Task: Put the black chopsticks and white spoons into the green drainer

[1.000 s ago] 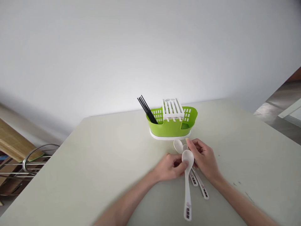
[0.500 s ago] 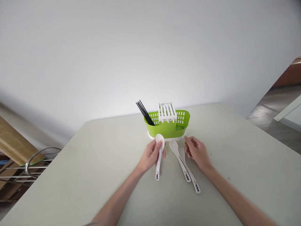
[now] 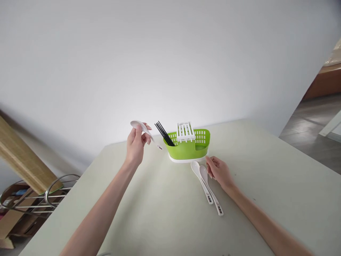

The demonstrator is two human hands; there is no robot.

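Observation:
My left hand (image 3: 138, 140) is closed on a white spoon (image 3: 147, 133), held up by the bowl end with its handle slanting down to the right, left of the basket. A green cutlery basket (image 3: 183, 152) with a white slatted rack (image 3: 185, 132) across its middle stands on a white base (image 3: 174, 160). Black chopsticks (image 3: 165, 135) lean in its left compartment. Two more white spoons, one on the left (image 3: 201, 181) and one on the right (image 3: 211, 192), lie in front, partly overlapping. Beside them, at the base's right front edge, rests my right hand (image 3: 218, 171), fingers curled in, nothing visible in them.
A pale tabletop (image 3: 165, 217) carries everything and meets the grey-white wall (image 3: 170, 64) behind. Left of the table stand a metal rack (image 3: 50, 197) and a tan board (image 3: 26, 156). Past the right edge shows a floor (image 3: 301, 128).
My left hand has lifted the spoon up and to the left, from in front of the basket to beside the chopsticks. The spoon now lies more level. My right hand has hardly moved.

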